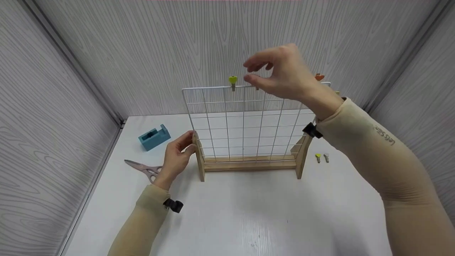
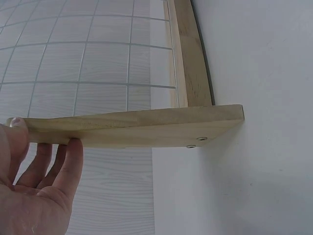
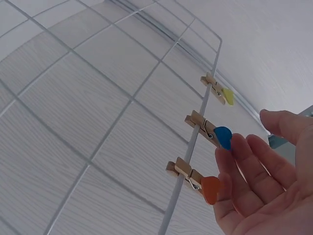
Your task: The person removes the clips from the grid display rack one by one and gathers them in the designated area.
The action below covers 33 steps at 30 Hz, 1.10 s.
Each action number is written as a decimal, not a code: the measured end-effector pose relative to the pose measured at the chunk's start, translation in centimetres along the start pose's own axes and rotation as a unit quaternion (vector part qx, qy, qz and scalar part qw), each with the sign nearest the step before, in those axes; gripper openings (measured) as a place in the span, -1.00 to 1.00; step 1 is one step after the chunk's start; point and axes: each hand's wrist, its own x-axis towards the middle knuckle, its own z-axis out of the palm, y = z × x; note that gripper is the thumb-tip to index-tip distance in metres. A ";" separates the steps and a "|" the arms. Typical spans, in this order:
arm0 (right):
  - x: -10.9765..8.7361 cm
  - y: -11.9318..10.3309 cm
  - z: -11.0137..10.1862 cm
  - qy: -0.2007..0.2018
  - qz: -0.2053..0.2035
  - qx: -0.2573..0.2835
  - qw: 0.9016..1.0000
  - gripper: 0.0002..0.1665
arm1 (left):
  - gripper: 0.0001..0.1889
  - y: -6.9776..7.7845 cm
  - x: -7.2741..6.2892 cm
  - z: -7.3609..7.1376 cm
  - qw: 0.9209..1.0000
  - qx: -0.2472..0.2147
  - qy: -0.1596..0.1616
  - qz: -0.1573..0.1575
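Pale wood-grain walls (image 1: 142,53) enclose a white table (image 1: 249,220); in the head view a wire grid (image 1: 243,117) stands in a wooden stand (image 1: 249,165); the left hand (image 1: 176,158) is at its left upright (image 1: 199,160); the right hand (image 1: 284,73) is raised by the top bar, thumb and fingers parted, grasping nothing; a yellow clip (image 1: 233,82) sits on that bar near its fingertips; a loose yellow clip (image 1: 318,158) and a loose pale clip (image 1: 326,158) lie right of the stand.

In the left wrist view, thumb and fingers grip the upright; a sound brace, I judge, against the grid rocking.

In the right wrist view, a blue clip (image 3: 210,133) and an orange clip (image 3: 194,180) bite the bar in line with the yellow clip; the right fingers lie just beside their hearts, contact uncertain; best to draw away with fingers spread, so no clip is knocked crooked; any further clip should be squeezed fully and seated squarely.
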 end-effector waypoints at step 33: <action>2.6 -0.7 1.1 -0.048 0.073 0.080 0.993 -0.84 | -0.40 0.1 -0.2 0.0 1.000 -0.010 0.001 -0.005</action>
